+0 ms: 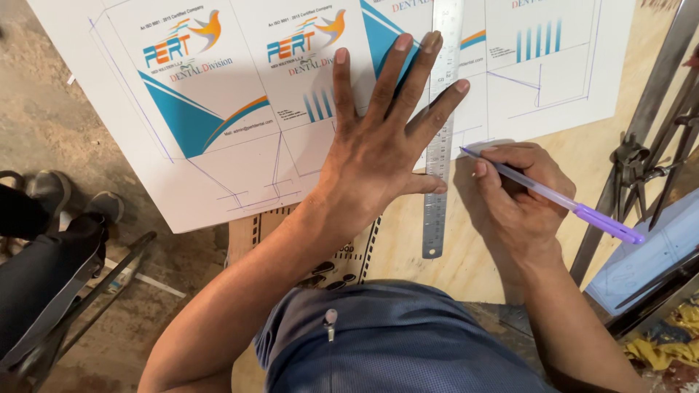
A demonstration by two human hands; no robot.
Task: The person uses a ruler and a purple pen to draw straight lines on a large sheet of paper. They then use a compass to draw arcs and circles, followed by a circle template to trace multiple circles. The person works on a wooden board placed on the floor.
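A hand holds a ruler flat while the other hand draws a line.

The left hand [378, 153] lies spread out, fingers [408, 65] open, pressing the long grey metal ruler [439, 145] onto the big white printed card sheet [240, 109] on the wooden table [582, 160]. The right hand [517, 193] grips a thin purple plastic pen [553, 198], its tip beside the ruler's edge. The ruler looks stiff and slippery, so pressing near its middle probably works best. The card looks light and bendy.
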